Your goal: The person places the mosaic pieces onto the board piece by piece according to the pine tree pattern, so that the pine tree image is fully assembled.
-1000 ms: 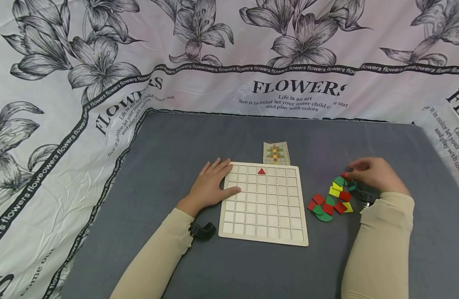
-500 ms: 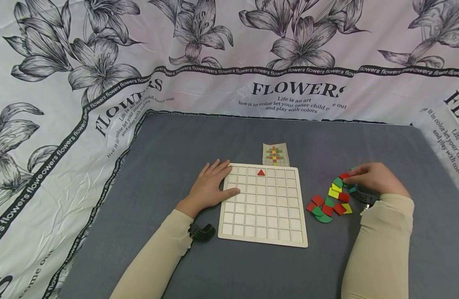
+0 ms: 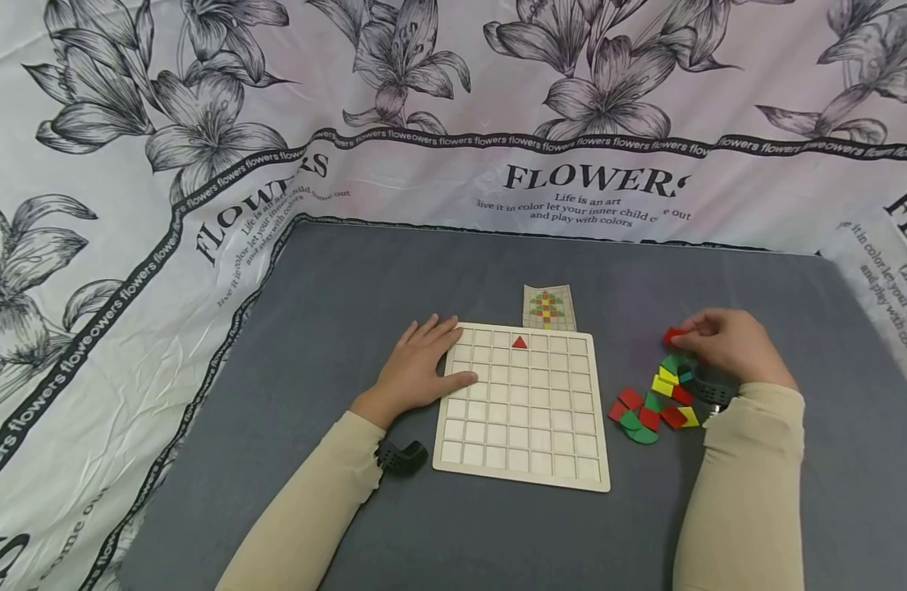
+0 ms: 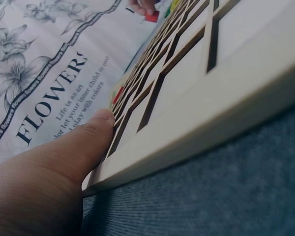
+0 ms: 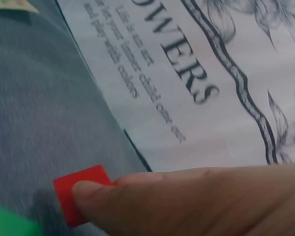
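Observation:
My right hand pinches a red square tile, held just above the far end of the loose tiles. The right wrist view shows a fingertip pressed on that red tile, with a corner of a green tile below it. My left hand rests with straight fingers on the left edge of a pale wooden grid board. Close up in the left wrist view, the thumb touches the rim of the board. One red triangle lies in the board's top row.
Right of the board several red, green and yellow tiles lie scattered. A small pattern card with a tree-like figure sits behind the board's far edge. The grey tabletop meets a flower-printed cloth at the back.
My right hand has gripped a red tile from the far end of the loose tiles and lifted it slightly away from them. The left hand stays on the board.

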The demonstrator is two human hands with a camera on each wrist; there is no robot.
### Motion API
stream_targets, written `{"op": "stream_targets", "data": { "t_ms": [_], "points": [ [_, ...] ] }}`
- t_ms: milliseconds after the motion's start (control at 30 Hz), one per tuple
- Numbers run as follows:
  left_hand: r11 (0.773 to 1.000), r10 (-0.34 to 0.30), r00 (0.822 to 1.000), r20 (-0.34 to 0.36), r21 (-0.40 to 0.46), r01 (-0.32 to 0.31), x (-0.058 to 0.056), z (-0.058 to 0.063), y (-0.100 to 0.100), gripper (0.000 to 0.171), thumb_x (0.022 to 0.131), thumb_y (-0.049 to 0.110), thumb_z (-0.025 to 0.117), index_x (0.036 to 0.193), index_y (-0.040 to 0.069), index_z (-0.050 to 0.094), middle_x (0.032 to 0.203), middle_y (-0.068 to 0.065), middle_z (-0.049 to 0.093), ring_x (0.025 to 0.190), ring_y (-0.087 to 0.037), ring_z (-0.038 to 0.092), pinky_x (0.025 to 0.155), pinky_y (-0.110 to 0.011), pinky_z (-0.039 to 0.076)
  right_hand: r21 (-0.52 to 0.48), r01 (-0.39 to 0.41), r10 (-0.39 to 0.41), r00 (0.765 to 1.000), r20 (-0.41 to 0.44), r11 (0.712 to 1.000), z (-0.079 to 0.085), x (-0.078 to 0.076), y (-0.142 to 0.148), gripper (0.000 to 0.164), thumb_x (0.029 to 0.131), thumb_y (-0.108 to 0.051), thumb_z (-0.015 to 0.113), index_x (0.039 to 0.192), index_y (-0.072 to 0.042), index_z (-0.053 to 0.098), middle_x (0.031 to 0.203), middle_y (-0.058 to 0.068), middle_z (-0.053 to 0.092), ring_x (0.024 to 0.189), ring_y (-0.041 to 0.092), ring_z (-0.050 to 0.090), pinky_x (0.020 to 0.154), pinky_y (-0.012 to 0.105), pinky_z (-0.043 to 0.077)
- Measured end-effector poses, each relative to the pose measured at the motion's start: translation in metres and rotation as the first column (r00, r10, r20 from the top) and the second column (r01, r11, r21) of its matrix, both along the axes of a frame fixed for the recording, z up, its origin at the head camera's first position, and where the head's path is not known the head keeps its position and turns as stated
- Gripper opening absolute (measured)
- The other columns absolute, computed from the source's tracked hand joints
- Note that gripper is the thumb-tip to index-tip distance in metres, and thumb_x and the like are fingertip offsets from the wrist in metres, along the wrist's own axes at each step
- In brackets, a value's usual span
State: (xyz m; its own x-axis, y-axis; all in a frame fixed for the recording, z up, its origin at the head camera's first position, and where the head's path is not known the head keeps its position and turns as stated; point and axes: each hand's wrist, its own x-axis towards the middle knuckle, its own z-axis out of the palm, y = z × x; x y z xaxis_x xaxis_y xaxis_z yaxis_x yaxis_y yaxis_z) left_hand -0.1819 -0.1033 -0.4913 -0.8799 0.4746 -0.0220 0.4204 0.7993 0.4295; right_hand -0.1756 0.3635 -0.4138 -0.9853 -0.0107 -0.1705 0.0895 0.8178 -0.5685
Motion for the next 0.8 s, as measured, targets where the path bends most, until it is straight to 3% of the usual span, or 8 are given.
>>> {"op": "stream_targets", "data": {
  "t_ms": [167, 400, 600, 800],
  "points": [
    [1.000, 0.003, 1.000, -0.001, -0.005, -0.003, 0.000, 0.002, -0.001, 0.089, 0.097, 0.071, 0.058, 0.167, 0.021, 0.034, 0.174, 0.003, 0.024, 0.164, -0.023, 0.011, 0.134, -0.046, 0.000, 0.015, 0.000, 0.001, 0.997, -0.072, 1.000, 0.001, -0.008, -0.022, 0.036, 0.100, -0.032, 0.073, 0.115, 0.001, 0.072, 0.104, 0.021, 0.073, 0.083, 0.029, 0.062, 0.062, 0.032, 0.051],
    [1.000, 0.005, 1.000, 0.008, -0.013, -0.005, 0.001, 0.003, 0.000, 0.090, 0.097, 0.072, 0.058, 0.167, 0.021, 0.034, 0.174, 0.002, 0.024, 0.164, -0.023, 0.012, 0.134, -0.045, 0.000, 0.015, -0.065, 0.067, 0.989, -0.131, 0.998, 0.001, -0.020, -0.054, 0.029, 0.101, -0.027, 0.072, 0.113, -0.001, 0.076, 0.107, 0.021, 0.075, 0.093, 0.033, 0.066, 0.071, 0.034, 0.052],
    [1.000, 0.008, 1.000, 0.001, -0.002, -0.008, 0.001, 0.002, 0.000, 0.090, 0.096, 0.071, 0.060, 0.166, 0.020, 0.036, 0.174, 0.002, 0.026, 0.163, -0.024, 0.013, 0.134, -0.046, 0.001, -0.038, -0.142, 0.138, 0.985, -0.106, 0.989, 0.003, -0.023, -0.084, 0.027, 0.102, -0.029, 0.072, 0.113, -0.006, 0.077, 0.112, 0.018, 0.074, 0.097, 0.032, 0.067, 0.075, 0.038, 0.055],
    [1.000, 0.007, 1.000, -0.004, 0.003, -0.007, 0.000, 0.000, -0.001, 0.090, 0.096, 0.072, 0.059, 0.166, 0.020, 0.036, 0.174, 0.002, 0.025, 0.163, -0.023, 0.013, 0.134, -0.046, 0.001, -0.100, -0.242, 0.232, 0.968, -0.096, 0.965, 0.006, -0.025, -0.116, 0.017, 0.100, -0.025, 0.075, 0.106, -0.010, 0.079, 0.102, 0.010, 0.075, 0.089, 0.026, 0.065, 0.074, 0.037, 0.055]
  ]
}}
